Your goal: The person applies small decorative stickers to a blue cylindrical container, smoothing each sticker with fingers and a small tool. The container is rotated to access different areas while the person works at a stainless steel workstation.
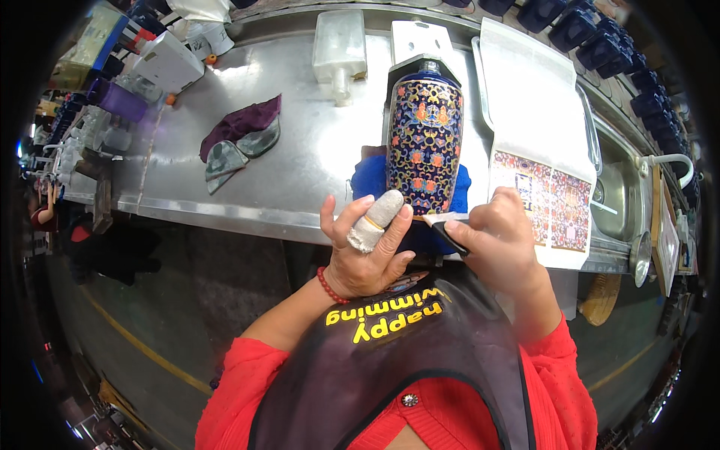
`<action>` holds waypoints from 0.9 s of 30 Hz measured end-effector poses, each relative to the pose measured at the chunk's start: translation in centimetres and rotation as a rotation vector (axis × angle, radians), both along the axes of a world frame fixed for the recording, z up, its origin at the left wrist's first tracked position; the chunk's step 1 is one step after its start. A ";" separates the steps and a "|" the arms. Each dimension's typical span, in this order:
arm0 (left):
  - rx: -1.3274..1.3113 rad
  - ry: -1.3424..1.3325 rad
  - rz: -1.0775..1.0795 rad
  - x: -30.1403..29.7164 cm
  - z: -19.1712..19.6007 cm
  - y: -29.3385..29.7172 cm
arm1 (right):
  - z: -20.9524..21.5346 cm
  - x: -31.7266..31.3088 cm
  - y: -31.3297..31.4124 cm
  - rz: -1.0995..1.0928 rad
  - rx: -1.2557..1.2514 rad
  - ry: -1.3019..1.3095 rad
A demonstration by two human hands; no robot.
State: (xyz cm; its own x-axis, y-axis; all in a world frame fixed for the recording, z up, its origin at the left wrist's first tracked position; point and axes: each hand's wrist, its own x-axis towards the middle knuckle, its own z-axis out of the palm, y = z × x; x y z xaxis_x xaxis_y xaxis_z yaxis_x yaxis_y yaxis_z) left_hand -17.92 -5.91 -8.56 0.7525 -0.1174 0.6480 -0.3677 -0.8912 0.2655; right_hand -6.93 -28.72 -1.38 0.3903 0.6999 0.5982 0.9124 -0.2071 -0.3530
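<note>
- Navy vase [424, 142] is lying over blue cloth [367, 180], just ahead of both hands, its long axis pointing away from the body.
- Left hand [366, 255] is hanging loosely open, empty, at the near end; I'm not resolving contact.
- Right hand [504, 236] is gripping 1 black-handled tool [448, 238] there.
- Surface is looking glossy, gold-and-orange patterned.

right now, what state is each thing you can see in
Vase, lying on its side
Blue cloth, spread under the vase
Left hand, open, one finger covered
Right hand, closed around black-handled tool
Purple cloth, crumpled
Clear bottle, lying down
Patterned sheet, spread out
</note>
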 end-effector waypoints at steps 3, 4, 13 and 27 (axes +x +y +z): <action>0.052 -0.058 -0.003 0.1 0.2 -0.1 | -0.8 -0.1 -0.3 -0.032 0.044 0.110; 0.072 -0.059 -0.011 0.2 0.3 -0.2 | -0.9 -0.2 -0.2 -0.079 0.096 0.170; -0.059 0.016 -0.040 0.5 0.1 0.6 | 0.4 0.5 1.6 -0.157 -0.068 -0.102; 0.251 -0.052 0.098 3.8 4.1 2.9 | 1.2 1.0 2.2 0.049 0.007 0.071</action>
